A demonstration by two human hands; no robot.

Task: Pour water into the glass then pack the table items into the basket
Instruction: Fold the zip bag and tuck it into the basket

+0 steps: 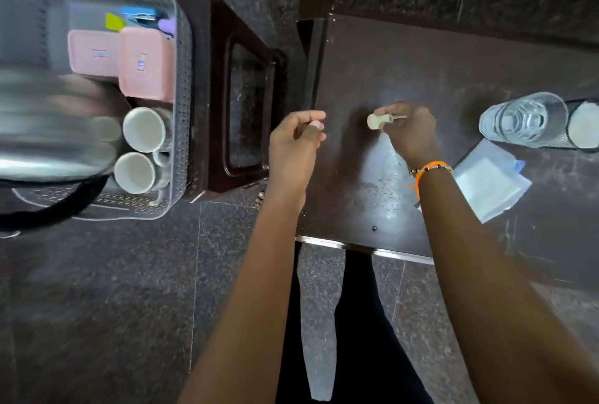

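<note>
My right hand (pixel 410 131) is over the dark table (pixel 421 63), shut on a small cream-coloured object (pixel 376 120) with a thin stem. My left hand (pixel 296 144) hovers at the table's left edge, fingers curled around a small pale piece (pixel 313 125). A clear glass (pixel 526 119) stands at the table's right, with a white-topped dark container (pixel 583 126) beside it. The grey basket (pixel 181 85) sits at the left, holding two pink boxes (pixel 146 64), two white cups (pixel 144 129) and a blurred steel jug (pixel 48 131).
A clear plastic packet (pixel 489 179) lies on the table near my right wrist. A dark wooden stool (pixel 240 95) stands between basket and table. The floor is dark stone tile. My legs show below the table's front edge.
</note>
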